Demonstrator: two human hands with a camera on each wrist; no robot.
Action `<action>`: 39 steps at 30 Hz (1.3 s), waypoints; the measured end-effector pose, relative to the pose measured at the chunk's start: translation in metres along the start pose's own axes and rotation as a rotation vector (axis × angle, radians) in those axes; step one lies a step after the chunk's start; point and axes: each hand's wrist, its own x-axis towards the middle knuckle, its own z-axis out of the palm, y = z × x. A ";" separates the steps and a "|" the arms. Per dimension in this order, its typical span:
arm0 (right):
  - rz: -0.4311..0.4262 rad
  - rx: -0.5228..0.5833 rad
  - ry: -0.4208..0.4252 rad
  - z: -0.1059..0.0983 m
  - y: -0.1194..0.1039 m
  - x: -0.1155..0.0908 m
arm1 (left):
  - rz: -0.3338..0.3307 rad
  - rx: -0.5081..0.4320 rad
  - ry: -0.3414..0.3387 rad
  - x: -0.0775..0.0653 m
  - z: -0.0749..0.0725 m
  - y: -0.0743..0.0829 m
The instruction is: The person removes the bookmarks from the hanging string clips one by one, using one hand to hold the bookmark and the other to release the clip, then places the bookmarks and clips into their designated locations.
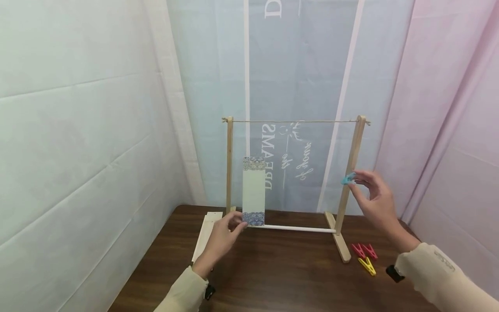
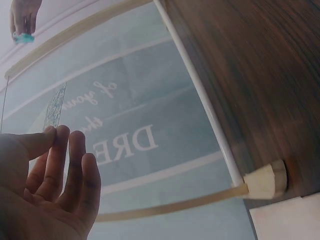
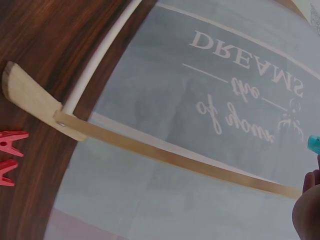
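My left hand (image 1: 224, 234) pinches the lower left corner of a tall pale card (image 1: 254, 190) with blue patterned bands at top and bottom. In the left wrist view the thumb and forefinger meet on the card's patterned end (image 2: 55, 107). The card stands upright below a string (image 1: 292, 121) tied between two wooden posts. My right hand (image 1: 376, 197) holds a turquoise clothespin (image 1: 348, 178) between thumb and fingertips, beside the right post (image 1: 351, 169). Only the clothespin's end (image 3: 314, 144) and part of the hand show in the right wrist view.
Two red clothespins (image 1: 364, 251) and a yellow one (image 1: 367, 266) lie on the brown table (image 1: 280, 277), right of the frame's foot (image 1: 338, 240). A white rod (image 1: 296, 229) joins the posts low down. Pale flat pieces (image 1: 202, 236) lie by the left post. Fabric walls (image 1: 97, 130) surround the table.
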 end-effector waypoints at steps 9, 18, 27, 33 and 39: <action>0.004 -0.066 -0.001 -0.007 0.005 -0.021 | -0.043 0.040 0.008 -0.011 -0.013 -0.007; 0.042 -0.153 -0.007 -0.015 0.009 -0.046 | -0.103 0.058 0.006 -0.025 -0.025 -0.021; 0.097 -0.201 0.007 -0.026 0.021 -0.069 | -0.132 0.073 -0.001 -0.040 -0.039 -0.037; 0.153 -0.243 0.023 -0.031 0.024 -0.084 | -0.166 0.078 0.012 -0.046 -0.050 -0.045; 0.176 -0.259 0.023 -0.036 0.025 -0.095 | -0.209 0.071 0.006 -0.053 -0.060 -0.052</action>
